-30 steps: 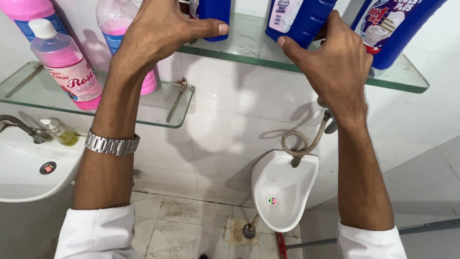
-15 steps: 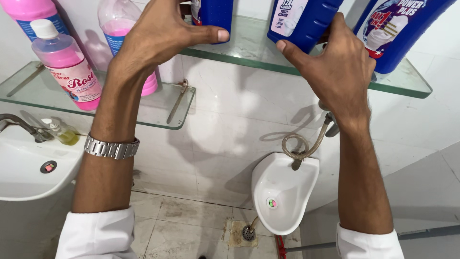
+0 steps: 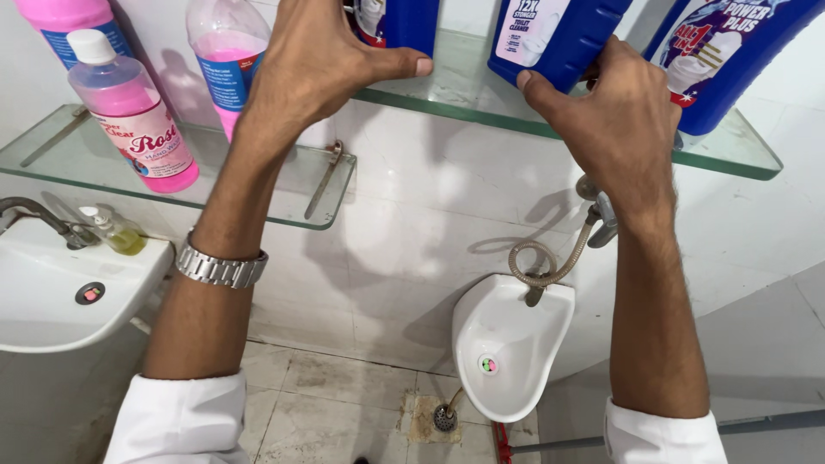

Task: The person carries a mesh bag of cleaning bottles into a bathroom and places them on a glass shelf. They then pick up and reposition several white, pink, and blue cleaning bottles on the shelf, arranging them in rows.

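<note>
Both hands are raised to the upper glass shelf [image 3: 730, 150], which is fixed to the white tiled wall. The left hand [image 3: 322, 60] is closed around the base of a blue bottle [image 3: 404, 21] standing at the left end of that shelf, thumb lying along the shelf's front edge below the bottle and the fingers hidden behind it. The right hand [image 3: 614, 120] grips the lower part of a second blue bottle with a white label [image 3: 550, 34], thumb pressed on its near face, fingers wrapped round the right side; this bottle is tilted and sits mid-shelf. A third, larger blue bottle [image 3: 730, 51] stands just right of it, untouched. A metal watch [image 3: 222, 266] is worn on the left wrist; both forearms end in white sleeves. On the lower glass shelf [image 3: 284, 206] to the left stand a pink liquid bottle with a white cap [image 3: 129, 116] and a clear bottle part-filled with pink [image 3: 225, 56]. Below left is a white basin [image 3: 51, 301] with a tap and a small soap dispenser [image 3: 116, 232]. Low on the wall, centre-right, hangs a small white urinal [image 3: 511, 344] fed by a coiled metal hose [image 3: 550, 262].
</note>
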